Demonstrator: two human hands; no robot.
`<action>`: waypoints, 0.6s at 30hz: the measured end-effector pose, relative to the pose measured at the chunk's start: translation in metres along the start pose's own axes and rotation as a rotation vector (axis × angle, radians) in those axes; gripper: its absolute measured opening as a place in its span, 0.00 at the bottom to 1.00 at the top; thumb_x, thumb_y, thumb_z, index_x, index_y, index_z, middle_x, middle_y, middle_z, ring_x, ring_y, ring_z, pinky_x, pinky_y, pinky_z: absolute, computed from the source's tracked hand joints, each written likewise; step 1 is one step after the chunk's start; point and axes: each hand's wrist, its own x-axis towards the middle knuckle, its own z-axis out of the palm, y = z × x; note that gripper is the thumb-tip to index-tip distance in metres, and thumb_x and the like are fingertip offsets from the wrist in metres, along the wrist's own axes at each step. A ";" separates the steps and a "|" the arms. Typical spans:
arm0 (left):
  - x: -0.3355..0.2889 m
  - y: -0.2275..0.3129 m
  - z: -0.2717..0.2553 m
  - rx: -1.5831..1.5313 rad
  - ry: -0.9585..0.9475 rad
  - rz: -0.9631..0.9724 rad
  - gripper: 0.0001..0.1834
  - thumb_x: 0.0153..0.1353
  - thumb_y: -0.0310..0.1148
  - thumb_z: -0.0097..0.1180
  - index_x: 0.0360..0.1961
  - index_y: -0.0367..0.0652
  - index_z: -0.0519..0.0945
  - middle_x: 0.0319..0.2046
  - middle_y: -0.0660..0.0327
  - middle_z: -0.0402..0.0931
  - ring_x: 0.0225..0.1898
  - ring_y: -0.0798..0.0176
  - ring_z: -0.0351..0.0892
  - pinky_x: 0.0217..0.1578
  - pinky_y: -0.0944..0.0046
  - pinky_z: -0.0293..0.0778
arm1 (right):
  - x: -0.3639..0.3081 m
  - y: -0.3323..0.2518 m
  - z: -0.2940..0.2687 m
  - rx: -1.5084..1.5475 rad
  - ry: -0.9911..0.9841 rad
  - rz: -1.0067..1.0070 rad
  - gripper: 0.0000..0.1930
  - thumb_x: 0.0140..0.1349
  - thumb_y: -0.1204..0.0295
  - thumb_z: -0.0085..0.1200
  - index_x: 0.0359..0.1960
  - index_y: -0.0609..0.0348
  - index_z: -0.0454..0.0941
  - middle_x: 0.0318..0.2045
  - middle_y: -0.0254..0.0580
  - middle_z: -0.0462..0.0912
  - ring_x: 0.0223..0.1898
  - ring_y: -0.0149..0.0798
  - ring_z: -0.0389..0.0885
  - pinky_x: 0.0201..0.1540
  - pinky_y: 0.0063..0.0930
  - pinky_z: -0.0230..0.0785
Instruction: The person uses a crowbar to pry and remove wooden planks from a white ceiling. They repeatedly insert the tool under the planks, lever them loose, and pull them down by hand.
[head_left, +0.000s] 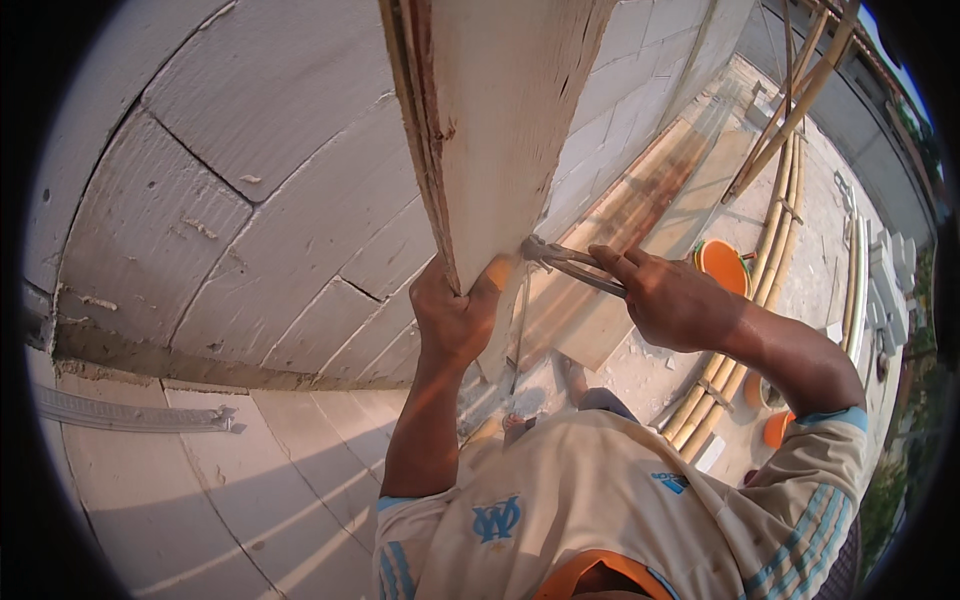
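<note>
Gripping a board [500,120] near blockwork [270,140] is the left hand [453,315], right hand [668,300] clasping pincers [546,253].

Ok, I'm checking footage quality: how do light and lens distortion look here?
Head view: joints in the block wall bow toward the dark rim; head view: sunlit streaks cross shadow on the pale slabs; head view: pincers in the right hand are readily distinguishable.

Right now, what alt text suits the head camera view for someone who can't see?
A person's left hand grips the end of a wooden board while the right hand holds metal pincers close to its edge. Behind is a pale block wall; bamboo poles and an orange bucket are at right.
</note>
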 end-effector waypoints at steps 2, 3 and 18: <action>0.002 0.001 0.006 -0.013 0.017 0.036 0.12 0.57 0.31 0.65 0.35 0.32 0.81 0.23 0.57 0.81 0.24 0.67 0.77 0.28 0.65 0.74 | -0.005 0.000 -0.003 -0.260 0.182 -0.065 0.28 0.60 0.82 0.46 0.64 0.74 0.61 0.37 0.62 0.76 0.35 0.55 0.83 0.36 0.43 0.76; 0.003 0.002 0.010 -0.038 0.024 0.048 0.12 0.57 0.32 0.66 0.35 0.31 0.81 0.23 0.57 0.81 0.24 0.67 0.77 0.28 0.65 0.74 | -0.007 0.001 -0.005 -0.221 0.146 -0.050 0.27 0.61 0.81 0.46 0.64 0.73 0.61 0.37 0.60 0.77 0.35 0.53 0.84 0.36 0.42 0.76; 0.007 0.005 0.017 -0.100 -0.115 -0.041 0.15 0.57 0.34 0.67 0.36 0.31 0.81 0.26 0.59 0.81 0.27 0.70 0.75 0.30 0.66 0.72 | -0.031 -0.003 -0.009 0.035 -0.079 0.257 0.26 0.69 0.73 0.42 0.68 0.62 0.59 0.47 0.58 0.76 0.47 0.49 0.80 0.49 0.42 0.73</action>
